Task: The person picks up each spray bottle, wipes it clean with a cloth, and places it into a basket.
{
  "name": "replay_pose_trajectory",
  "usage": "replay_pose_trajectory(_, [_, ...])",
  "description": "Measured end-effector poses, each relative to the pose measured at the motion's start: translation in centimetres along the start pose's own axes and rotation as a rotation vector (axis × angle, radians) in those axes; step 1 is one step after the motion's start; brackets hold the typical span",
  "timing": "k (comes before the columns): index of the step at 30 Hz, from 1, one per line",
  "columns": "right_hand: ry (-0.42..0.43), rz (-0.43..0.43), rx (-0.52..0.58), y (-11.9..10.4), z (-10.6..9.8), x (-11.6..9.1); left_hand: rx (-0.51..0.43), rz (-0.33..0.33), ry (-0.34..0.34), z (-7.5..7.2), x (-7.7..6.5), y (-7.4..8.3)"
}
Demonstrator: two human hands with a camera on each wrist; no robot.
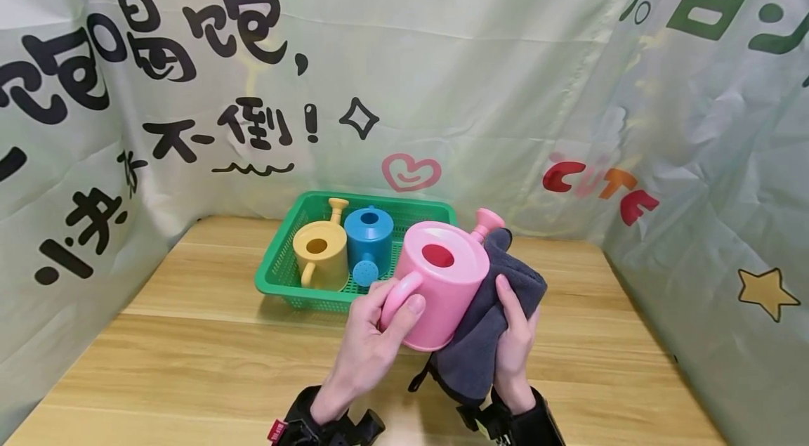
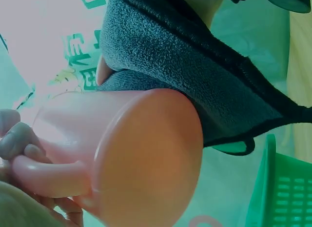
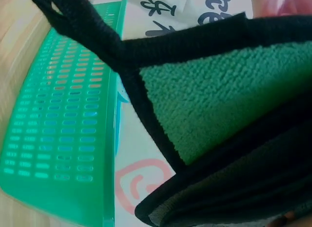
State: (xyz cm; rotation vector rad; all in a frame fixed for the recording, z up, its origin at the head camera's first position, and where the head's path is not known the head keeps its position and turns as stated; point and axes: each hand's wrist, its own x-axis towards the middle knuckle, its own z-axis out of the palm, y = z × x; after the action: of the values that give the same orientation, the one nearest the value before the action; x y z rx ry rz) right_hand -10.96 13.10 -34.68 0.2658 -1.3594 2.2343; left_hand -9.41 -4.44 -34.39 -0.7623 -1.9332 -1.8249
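My left hand (image 1: 373,340) grips the handle of a pink toy watering can (image 1: 445,291), fingers through the loop and thumb over it. The can is held up above the table, tilted, its spout pointing right. In the left wrist view the bottom of the pink can (image 2: 151,163) shows. My right hand (image 1: 517,344) holds a dark grey towel (image 1: 470,355) with black edging against the can's right side. Part of the right hand's fingers is hidden behind the cloth. Up close in the right wrist view is the towel (image 3: 219,100) with its hanging loop.
A green plastic basket (image 1: 272,276) stands on the wooden table (image 1: 208,362) behind the hands. Inside it are a yellow watering can (image 1: 325,260) and a blue watering can (image 1: 373,239). Printed fabric (image 1: 505,81) encloses the back and sides.
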Motion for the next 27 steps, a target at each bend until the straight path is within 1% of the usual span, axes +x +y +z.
replay_pose_trajectory(4, [-0.032,0.025,0.046,-0.1,0.0,0.1,-0.063,0.023,0.031,0.1,0.2,0.0])
replay_pose_trajectory(8, [-0.032,0.049,0.052,-0.1,0.0,0.1,-0.128,0.04,0.075,0.0,0.5,-0.1])
replay_pose_trajectory(9, [-0.04,0.043,0.055,-0.1,-0.1,0.1,-0.154,0.042,0.085,0.0,0.6,-0.1])
replay_pose_trajectory(11, [-0.039,0.047,0.043,-0.1,-0.1,0.1,-0.23,0.046,0.104,-0.2,0.7,-0.1])
replay_pose_trajectory(15, [-0.049,0.066,0.045,-0.2,-0.2,0.4,-0.434,0.087,0.124,-0.4,1.1,-0.6])
replay_pose_trajectory(17, [-0.058,0.109,0.041,-0.4,-0.4,0.5,-0.522,0.094,0.13,-0.6,1.3,-1.0])
replay_pose_trajectory(18, [-0.078,0.14,0.068,-0.5,-0.5,0.6,-0.544,0.084,0.138,-0.8,1.4,-1.2])
replay_pose_trajectory(20, [-0.135,0.201,0.123,-0.6,-0.9,0.7,-0.56,0.06,0.152,-1.1,1.5,-1.4])
replay_pose_trajectory(24, [-0.234,0.317,0.293,-0.6,-1.8,1.1,-0.511,0.027,0.169,-1.5,1.9,-1.5])
replay_pose_trajectory(25, [-0.23,0.338,0.293,-0.7,-2.0,1.3,-0.494,0.015,0.168,-1.7,2.2,-1.5])
replay_pose_trajectory(27, [-0.203,0.354,0.283,-0.9,-2.7,1.8,-0.447,-0.029,0.158,-2.2,3.1,-1.5])
